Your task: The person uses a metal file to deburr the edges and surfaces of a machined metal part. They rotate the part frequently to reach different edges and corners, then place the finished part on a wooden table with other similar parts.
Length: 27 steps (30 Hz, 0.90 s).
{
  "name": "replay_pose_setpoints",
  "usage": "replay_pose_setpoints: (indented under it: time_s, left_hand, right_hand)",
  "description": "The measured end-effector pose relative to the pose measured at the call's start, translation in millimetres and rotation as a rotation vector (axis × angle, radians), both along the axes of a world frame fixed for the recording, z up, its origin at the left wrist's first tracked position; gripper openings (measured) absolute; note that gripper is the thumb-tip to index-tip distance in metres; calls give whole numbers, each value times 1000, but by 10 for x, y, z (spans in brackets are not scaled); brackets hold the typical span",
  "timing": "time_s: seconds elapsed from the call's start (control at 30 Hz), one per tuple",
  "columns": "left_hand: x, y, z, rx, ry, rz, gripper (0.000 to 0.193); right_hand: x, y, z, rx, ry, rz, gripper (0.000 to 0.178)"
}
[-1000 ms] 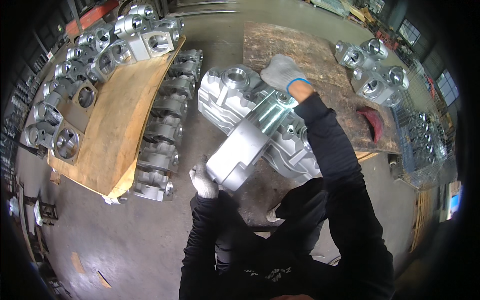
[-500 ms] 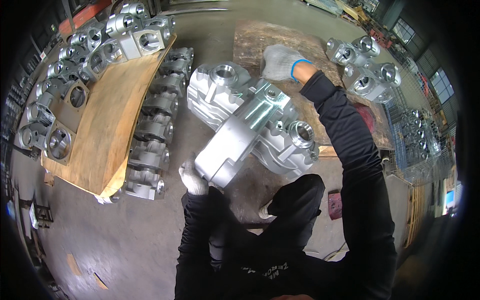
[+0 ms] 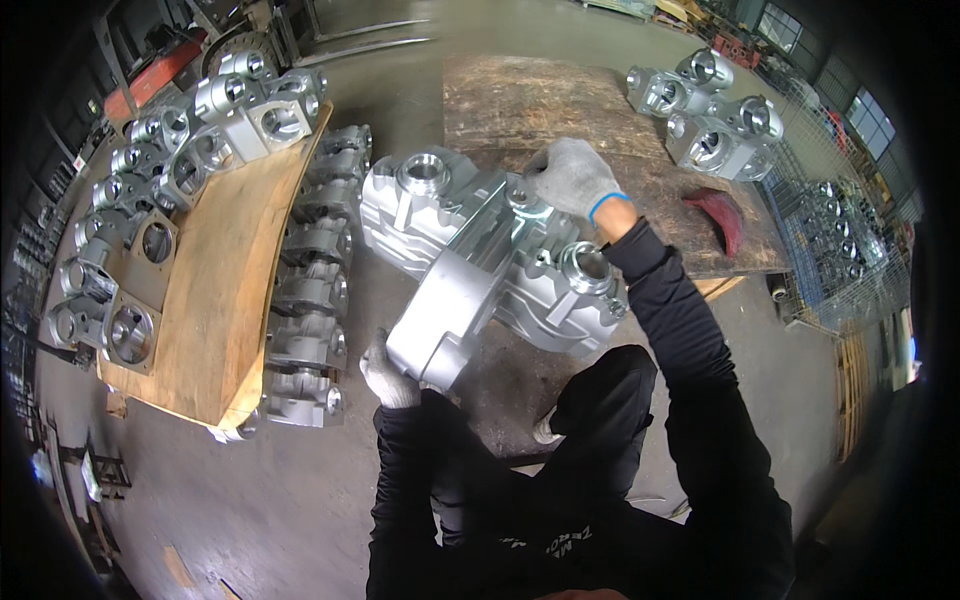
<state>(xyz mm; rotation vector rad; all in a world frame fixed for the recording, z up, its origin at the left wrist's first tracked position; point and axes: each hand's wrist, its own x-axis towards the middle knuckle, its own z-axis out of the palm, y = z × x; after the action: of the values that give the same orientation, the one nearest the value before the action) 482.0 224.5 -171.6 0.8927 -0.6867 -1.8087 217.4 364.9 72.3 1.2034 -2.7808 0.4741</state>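
Observation:
A large silver metal casting (image 3: 445, 300) with round bored openings lies tilted in front of me, over my knees. My left hand (image 3: 388, 372), in a pale knitted glove, grips its near left end, with part of the fingers hidden behind the metal. At the far end of the casting's raised middle section is my right hand (image 3: 575, 180), gloved in grey with a blue cuff. Its fingers are curled together beside a small round hole. Whatever they hold, if anything, is hidden.
A worn wooden table (image 3: 500, 100) stands ahead, with more silver castings (image 3: 705, 110) and a dark red cloth-like piece (image 3: 718, 218). To the left, castings line a plywood board (image 3: 215, 290) and the space under it. A wire cage (image 3: 835, 250) of metal parts stands right.
My right hand has come left and down from over the table to the far end of the casting. The left hand keeps its place there. The red piece shows more fully.

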Motion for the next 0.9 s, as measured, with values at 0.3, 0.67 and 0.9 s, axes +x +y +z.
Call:
replay_pose_setpoints:
  time_s: [0.3, 0.67, 0.9]
  left_hand:
    - [2, -8, -3, -4, -36, 20, 28]
    - [46, -40, -51, -114, -2, -114, 28]
    - [26, -27, -60, -83, 114, -118, 32]
  right_hand:
    - [94, 255, 35, -32, -19, -21, 29]
    - [209, 590, -119, -94, -66, -118, 27]
    - [244, 722, -252, -97, 21, -65, 23]
